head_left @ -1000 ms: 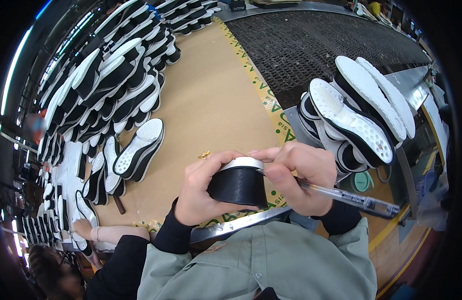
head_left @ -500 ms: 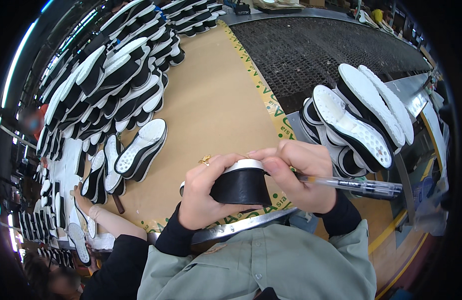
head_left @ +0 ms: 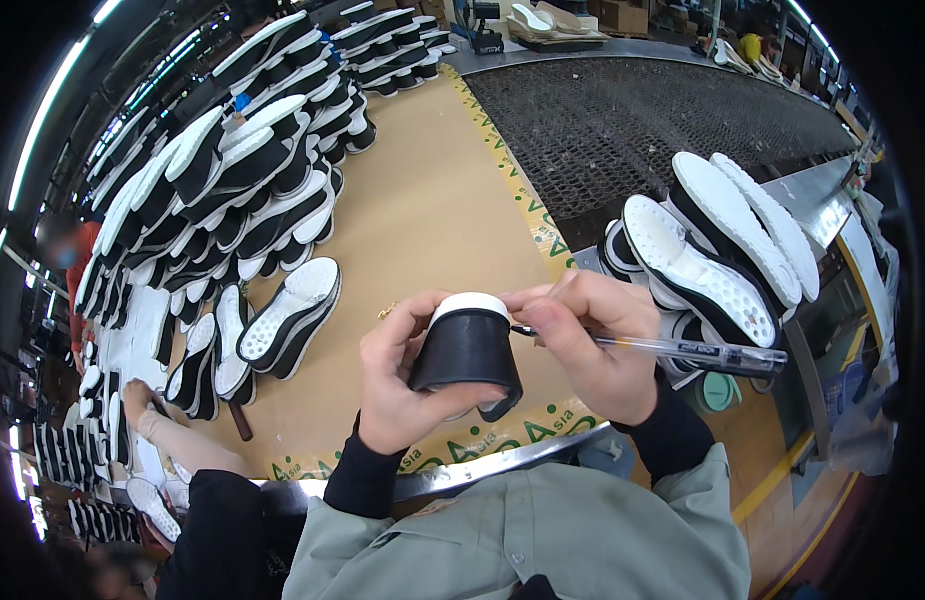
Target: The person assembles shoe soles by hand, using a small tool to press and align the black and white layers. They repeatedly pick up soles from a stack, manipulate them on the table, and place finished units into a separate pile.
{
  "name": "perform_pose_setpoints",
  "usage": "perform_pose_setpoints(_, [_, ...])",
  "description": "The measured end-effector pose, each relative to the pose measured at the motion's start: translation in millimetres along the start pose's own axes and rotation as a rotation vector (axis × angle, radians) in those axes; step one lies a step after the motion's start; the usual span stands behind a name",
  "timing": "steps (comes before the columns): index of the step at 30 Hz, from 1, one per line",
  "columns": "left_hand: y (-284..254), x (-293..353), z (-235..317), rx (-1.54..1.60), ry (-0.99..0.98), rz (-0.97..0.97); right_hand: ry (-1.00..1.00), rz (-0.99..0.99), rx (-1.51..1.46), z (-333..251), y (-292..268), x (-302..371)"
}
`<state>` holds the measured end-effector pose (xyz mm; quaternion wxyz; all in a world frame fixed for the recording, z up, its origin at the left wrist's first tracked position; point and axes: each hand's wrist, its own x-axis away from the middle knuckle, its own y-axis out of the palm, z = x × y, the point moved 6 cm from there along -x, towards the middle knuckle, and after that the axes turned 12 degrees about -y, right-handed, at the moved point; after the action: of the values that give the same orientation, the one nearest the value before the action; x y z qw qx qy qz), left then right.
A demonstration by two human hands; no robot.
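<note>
My left hand (head_left: pixel 394 385) is closed round a shoe sole (head_left: pixel 467 352), black with a white upper rim, held up over the table's front edge with one rounded end facing me. The thumb presses its lower edge. In my right hand (head_left: pixel 607 345) is a clear-barrelled pen (head_left: pixel 682 350) with a dark grip. Its tip reaches the right side of the sole, close to the line between white and black; whether it touches I cannot tell. The right fingertips rest near the white rim.
Stacked black-and-white soles (head_left: pixel 272 190) fill the left of the brown-covered table (head_left: pixel 412 200). More soles (head_left: pixel 697 265) lie at the right beside a dark mesh conveyor (head_left: pixel 642 120). A co-worker's arm (head_left: pixel 187 445) reaches in at the left. A dark stick (head_left: pixel 241 421) lies nearby.
The sole in my left hand has turned and tilted, showing more of its black end wall. The pen has shifted slightly left. The co-worker's hand has moved a little left.
</note>
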<state>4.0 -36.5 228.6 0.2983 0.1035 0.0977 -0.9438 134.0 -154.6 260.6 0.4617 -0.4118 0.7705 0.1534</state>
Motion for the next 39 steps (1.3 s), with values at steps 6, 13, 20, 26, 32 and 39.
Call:
perform_pose_setpoints(6, [4,-4,-15,0.303,-0.065,-0.111,-0.023,-0.030,0.039,-2,2,-10])
perform_pose_setpoints(13, [7,-8,-19,0.138,0.001,-0.143,-0.105,-0.024,0.079,1,11,-18])
perform_pose_setpoints(20, [0,-13,-20,0.029,0.035,-0.149,-0.014,-0.041,0.126,9,14,-11])
perform_pose_setpoints(26, [4,-14,-18,0.005,0.023,-0.127,-0.376,-0.061,0.225,-1,30,-24])
perform_pose_setpoints(32, [2,-17,-20,-0.054,0.008,-0.132,-0.312,-0.146,0.322,-3,21,-22])
perform_pose_setpoints(39, [3,-16,-22,0.019,-0.012,-0.118,-0.280,-0.173,0.263,1,32,-29])
